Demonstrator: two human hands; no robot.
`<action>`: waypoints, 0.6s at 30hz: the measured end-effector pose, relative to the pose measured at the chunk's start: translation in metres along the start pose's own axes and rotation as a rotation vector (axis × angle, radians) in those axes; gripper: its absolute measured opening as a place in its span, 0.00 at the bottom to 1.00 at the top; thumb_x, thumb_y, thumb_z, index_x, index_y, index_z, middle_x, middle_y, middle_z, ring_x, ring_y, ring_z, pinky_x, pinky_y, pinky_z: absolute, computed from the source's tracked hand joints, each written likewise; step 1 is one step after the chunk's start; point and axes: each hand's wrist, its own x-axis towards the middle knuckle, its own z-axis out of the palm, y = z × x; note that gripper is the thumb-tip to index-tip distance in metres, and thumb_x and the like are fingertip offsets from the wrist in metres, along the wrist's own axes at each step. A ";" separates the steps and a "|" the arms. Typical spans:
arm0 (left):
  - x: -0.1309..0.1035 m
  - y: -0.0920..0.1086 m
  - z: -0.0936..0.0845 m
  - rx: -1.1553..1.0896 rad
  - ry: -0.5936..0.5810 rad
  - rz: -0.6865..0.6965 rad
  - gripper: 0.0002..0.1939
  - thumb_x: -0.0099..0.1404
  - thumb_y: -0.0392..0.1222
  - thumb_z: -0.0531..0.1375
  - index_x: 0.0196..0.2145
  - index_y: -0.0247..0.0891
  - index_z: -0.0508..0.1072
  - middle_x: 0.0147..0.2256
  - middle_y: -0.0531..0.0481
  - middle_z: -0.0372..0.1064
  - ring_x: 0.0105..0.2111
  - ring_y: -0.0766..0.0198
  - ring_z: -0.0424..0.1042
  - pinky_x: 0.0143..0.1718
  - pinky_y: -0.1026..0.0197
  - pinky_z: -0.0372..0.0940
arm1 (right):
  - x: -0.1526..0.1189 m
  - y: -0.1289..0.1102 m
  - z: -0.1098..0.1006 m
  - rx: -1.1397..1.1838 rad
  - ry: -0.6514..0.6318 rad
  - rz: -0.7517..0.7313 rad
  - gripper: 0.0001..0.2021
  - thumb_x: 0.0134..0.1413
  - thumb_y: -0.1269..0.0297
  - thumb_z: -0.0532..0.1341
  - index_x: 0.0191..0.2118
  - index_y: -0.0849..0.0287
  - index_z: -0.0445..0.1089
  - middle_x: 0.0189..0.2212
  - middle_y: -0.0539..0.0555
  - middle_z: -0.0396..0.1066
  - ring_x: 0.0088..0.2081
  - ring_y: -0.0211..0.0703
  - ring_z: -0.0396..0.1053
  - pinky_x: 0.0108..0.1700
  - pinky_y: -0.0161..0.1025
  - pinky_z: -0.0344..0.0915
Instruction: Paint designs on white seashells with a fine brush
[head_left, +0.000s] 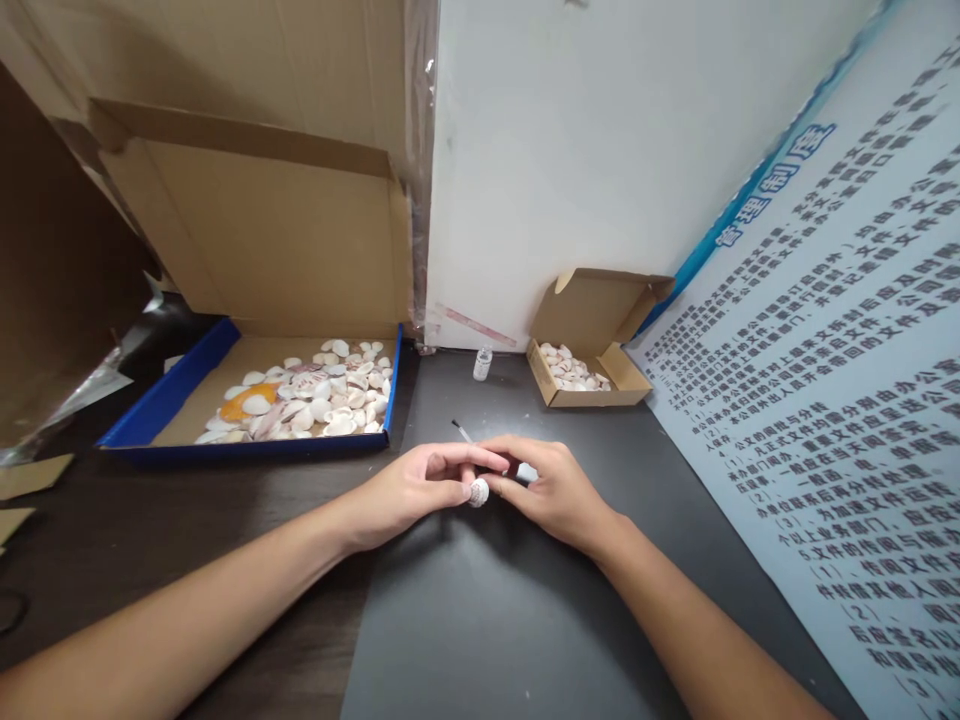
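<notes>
A small, ribbed white shell [478, 492] is pinched between the thumb and fingers of my left hand [427, 487], a little above the grey mat. My right hand [551, 490] is curled close beside it, its thumb and fingertips meeting near the shell. What they pinch is hidden. Something whitish [527, 472] shows under the right hand's curled fingers; its kind is unclear. Just beyond the fingertips a thin stick with a dark tip [460, 430], like a small brush, sticks out; I cannot tell whether a hand holds it.
At the left, an open blue-edged cardboard box [172, 395] holds many shells [322, 390]. A smaller open box [604, 397] with shells stands at the back right. Between them is a small clear bottle [482, 363]. A printed board [810, 370] borders the grey mat [465, 630] on the right.
</notes>
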 end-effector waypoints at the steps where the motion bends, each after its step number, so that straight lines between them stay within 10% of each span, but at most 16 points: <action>1: 0.000 0.000 0.000 -0.002 0.002 0.001 0.18 0.62 0.44 0.65 0.49 0.41 0.78 0.30 0.53 0.66 0.35 0.64 0.64 0.45 0.61 0.58 | 0.000 -0.001 0.000 -0.005 0.000 0.011 0.11 0.58 0.72 0.62 0.45 0.54 0.74 0.38 0.48 0.79 0.37 0.37 0.74 0.39 0.31 0.66; 11: 0.000 -0.001 -0.002 0.019 0.055 -0.033 0.15 0.62 0.42 0.65 0.47 0.41 0.79 0.34 0.50 0.70 0.38 0.62 0.66 0.46 0.60 0.58 | -0.003 -0.002 -0.008 -0.090 -0.070 0.013 0.13 0.57 0.65 0.64 0.48 0.53 0.72 0.40 0.49 0.77 0.34 0.38 0.72 0.38 0.34 0.67; 18: -0.001 0.000 -0.001 -0.021 0.072 -0.051 0.17 0.60 0.43 0.66 0.48 0.40 0.79 0.31 0.51 0.64 0.39 0.62 0.65 0.43 0.61 0.58 | -0.019 -0.027 -0.073 -0.282 0.146 -0.087 0.19 0.54 0.71 0.59 0.52 0.51 0.70 0.41 0.54 0.76 0.37 0.45 0.74 0.39 0.42 0.71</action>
